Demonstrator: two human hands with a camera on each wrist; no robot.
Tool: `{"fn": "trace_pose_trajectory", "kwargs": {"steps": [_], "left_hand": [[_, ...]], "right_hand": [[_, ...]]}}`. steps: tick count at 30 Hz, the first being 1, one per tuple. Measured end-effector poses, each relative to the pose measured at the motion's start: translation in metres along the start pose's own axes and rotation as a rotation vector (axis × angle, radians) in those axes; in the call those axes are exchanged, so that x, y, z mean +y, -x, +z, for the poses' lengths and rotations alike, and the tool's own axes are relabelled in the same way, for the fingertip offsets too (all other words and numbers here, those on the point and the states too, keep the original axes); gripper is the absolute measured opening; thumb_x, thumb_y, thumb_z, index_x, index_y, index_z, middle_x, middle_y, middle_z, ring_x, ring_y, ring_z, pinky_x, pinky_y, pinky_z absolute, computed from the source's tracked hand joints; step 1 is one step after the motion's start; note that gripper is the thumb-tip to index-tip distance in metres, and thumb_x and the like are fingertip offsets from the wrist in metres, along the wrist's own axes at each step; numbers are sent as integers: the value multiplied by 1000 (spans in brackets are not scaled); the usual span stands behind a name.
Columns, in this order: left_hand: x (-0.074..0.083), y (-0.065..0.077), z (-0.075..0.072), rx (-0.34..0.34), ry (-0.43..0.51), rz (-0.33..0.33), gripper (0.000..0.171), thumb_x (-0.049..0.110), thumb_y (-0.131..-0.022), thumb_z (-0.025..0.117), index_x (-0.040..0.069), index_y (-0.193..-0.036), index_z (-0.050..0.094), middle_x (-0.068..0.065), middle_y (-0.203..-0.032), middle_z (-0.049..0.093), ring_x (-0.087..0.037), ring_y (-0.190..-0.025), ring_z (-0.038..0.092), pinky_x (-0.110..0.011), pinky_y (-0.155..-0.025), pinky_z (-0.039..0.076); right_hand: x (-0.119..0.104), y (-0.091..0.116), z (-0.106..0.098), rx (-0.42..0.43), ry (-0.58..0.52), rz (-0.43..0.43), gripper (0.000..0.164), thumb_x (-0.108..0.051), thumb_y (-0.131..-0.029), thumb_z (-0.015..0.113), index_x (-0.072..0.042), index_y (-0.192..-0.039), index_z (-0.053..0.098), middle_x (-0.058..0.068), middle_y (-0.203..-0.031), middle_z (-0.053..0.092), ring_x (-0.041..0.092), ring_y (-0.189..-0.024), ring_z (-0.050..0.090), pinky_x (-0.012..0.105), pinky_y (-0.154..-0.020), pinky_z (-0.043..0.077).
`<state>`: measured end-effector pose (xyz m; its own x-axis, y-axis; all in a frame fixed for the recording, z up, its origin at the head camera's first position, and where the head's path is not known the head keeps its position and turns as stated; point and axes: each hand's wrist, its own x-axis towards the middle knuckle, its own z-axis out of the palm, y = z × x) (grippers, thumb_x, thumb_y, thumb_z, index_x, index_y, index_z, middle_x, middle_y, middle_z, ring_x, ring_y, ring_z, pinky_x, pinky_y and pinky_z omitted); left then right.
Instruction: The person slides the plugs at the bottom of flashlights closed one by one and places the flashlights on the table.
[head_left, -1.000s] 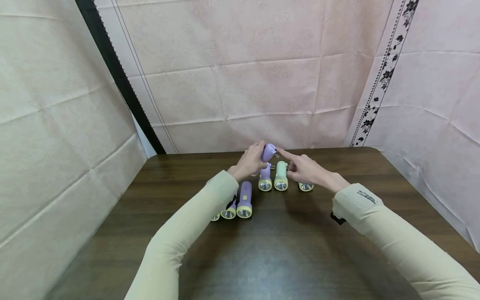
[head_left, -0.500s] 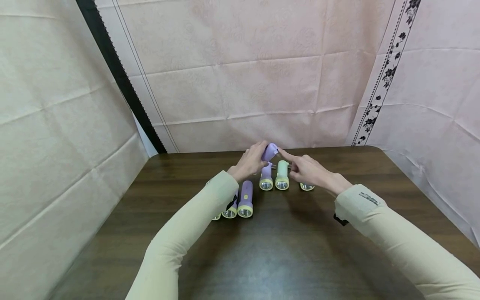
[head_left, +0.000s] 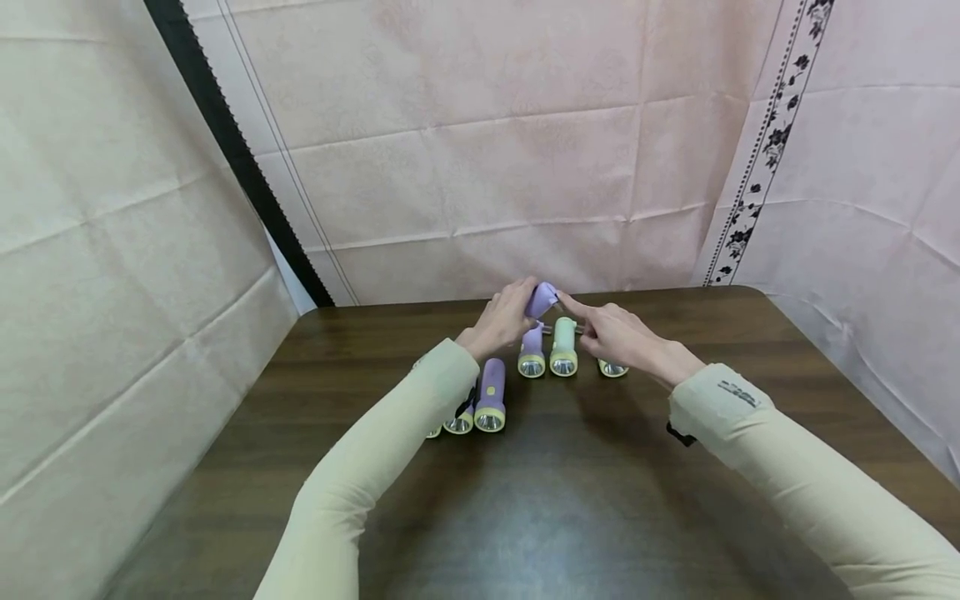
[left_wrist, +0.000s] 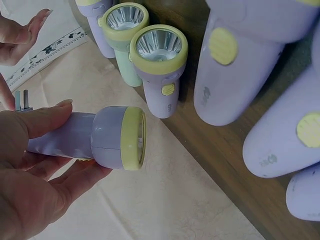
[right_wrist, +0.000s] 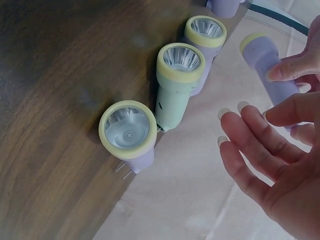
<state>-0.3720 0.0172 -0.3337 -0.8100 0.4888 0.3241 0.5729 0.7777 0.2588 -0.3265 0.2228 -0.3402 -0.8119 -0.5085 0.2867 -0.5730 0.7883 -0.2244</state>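
While the left hand (head_left: 504, 321) grips a purple torch (head_left: 540, 300) lifted above the far end of the worktop (head_left: 525, 500), very little has shifted over the last second: the torch sits at much the same height and place, and the right hand (head_left: 615, 333) has stayed beside it, fingers loosely extended with the forefinger reaching to the torch's upper end. That points, as I judge it, to fine work on the torch in the air, not to carrying it anywhere. In the left wrist view the held torch (left_wrist: 95, 137) lies roughly level across the palm, its yellow-rimmed lens end pointing away from the wrist, with two plug prongs (left_wrist: 21, 100) at the tail; fingers and thumb curl round the barrel. The right hand (right_wrist: 270, 165) holds nothing. Below it lie a purple torch (right_wrist: 127, 132), a green torch (right_wrist: 177, 82) and another purple one (right_wrist: 202, 42), lenses facing the person; three more (head_left: 480, 404) lie nearer, to the left.
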Motion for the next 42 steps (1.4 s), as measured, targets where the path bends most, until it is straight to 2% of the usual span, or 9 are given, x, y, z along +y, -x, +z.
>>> {"fn": "trace_pose_trajectory", "kwargs": {"steps": [6,14,36,42], "left_hand": [[3,-3,2,-3,18,-22,50,10,-82,74,8,-125,48,-11,-115,60,-29,-104,61,-41,-85,53],[6,-3,3,-7,21,-15,55,8,-82,73,7,-130,47,-13,-121,60,-28,-108,60,-41,-88,52],[11,-4,3,-28,30,5,49,11,-82,75,8,-123,50,-11,-117,62,-26,-103,61,-38,-84,52],[11,-1,1,-60,13,-43,48,16,-80,78,11,-118,49,-9,-108,63,-25,-95,63,-37,-77,53]], "right_hand": [[0,0,-1,14,11,9,75,-2,-84,55,-16,-153,28,-6,-53,41,9,-49,34,26,-47,29],[1,0,-1,12,11,7,77,0,-82,53,-17,-153,27,-7,-53,40,9,-49,34,27,-47,29],[0,-2,-4,21,-13,8,76,0,-81,53,-13,-152,29,-4,-55,47,9,-50,38,26,-47,31],[0,-3,-3,6,-23,14,77,-1,-82,54,-16,-152,28,-6,-53,46,8,-48,36,26,-45,30]]}}
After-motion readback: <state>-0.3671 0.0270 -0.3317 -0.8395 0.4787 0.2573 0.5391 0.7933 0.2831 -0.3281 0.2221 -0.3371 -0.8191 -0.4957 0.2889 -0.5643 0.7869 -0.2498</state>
